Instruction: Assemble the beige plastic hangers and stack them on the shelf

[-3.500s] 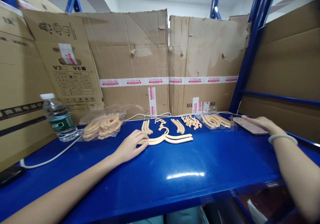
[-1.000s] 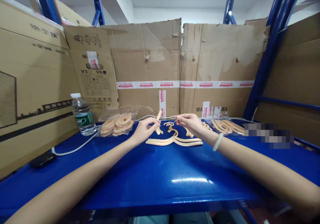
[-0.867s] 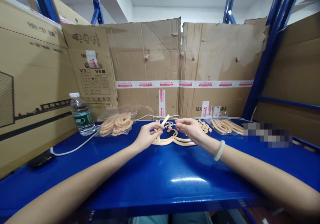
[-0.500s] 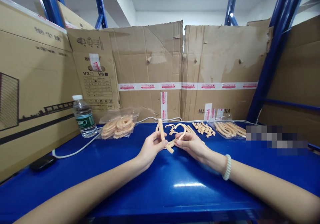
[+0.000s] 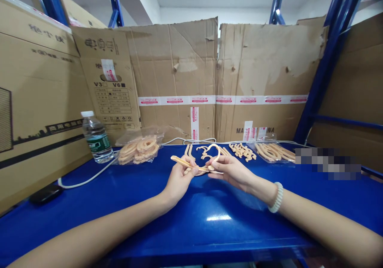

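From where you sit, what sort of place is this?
Probably a warehouse packing bench: a glossy blue metal shelf walled by worn taped cardboard cartons, with clear bags of peach plastic parts. The left hand and right hand hold peach hanger pieces.

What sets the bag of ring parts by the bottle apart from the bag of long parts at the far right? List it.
The bag of ring parts holds coiled, ring-like pieces heaped up; the bag of long parts holds thin curved sticks lying flat. The first sits left beside the water bottle; the second sits right, past both hands. Both are clear bags of the same peach-coloured plastic on the blue shelf.
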`<state>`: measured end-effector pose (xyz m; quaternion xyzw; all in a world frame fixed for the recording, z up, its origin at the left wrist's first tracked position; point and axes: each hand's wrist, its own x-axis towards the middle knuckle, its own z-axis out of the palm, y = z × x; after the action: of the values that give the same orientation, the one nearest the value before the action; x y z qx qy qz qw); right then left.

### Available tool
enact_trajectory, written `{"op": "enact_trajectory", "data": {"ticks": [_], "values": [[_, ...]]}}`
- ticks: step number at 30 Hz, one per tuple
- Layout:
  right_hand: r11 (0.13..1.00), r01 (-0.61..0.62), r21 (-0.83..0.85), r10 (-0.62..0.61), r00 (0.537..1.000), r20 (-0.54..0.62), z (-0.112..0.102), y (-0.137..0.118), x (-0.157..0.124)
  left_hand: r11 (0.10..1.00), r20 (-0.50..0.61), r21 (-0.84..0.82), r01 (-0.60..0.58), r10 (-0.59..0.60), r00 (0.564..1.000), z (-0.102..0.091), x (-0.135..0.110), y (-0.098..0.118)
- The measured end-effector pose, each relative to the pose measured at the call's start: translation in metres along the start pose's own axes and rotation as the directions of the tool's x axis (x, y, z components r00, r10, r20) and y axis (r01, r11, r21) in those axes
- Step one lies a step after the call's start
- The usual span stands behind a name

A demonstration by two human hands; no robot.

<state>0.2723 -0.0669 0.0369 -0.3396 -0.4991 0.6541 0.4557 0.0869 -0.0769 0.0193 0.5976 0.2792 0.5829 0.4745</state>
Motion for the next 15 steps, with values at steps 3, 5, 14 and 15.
{"op": "enact_trajectory", "data": {"ticks": [3, 5, 14, 15], "values": [[0.999, -0.010, -0.031, 0.012, 0.998, 0.060, 0.0014, -0.0035, -0.0028, 0.998, 0.034, 0.049, -0.039, 0.037, 0.999, 0.0007, -0.0019, 0.0008], [0.999, 0.001, -0.047, 0.003, 0.997, 0.073, 0.0024, -0.0042, -0.0038, 0.995, 0.042, 0.082, -0.064, 0.061, 0.997, 0.0003, -0.0028, 0.0005], [0.995, 0.052, -0.084, -0.047, 0.997, 0.062, -0.0010, -0.0002, -0.0003, 0.965, 0.087, 0.198, -0.172, 0.158, 0.984, -0.0018, -0.0052, -0.0009], [0.994, 0.058, -0.090, -0.053, 0.997, 0.057, -0.0013, 0.0004, 0.0000, 0.958, 0.088, 0.218, -0.186, 0.171, 0.981, -0.0018, -0.0057, -0.0011]]}}
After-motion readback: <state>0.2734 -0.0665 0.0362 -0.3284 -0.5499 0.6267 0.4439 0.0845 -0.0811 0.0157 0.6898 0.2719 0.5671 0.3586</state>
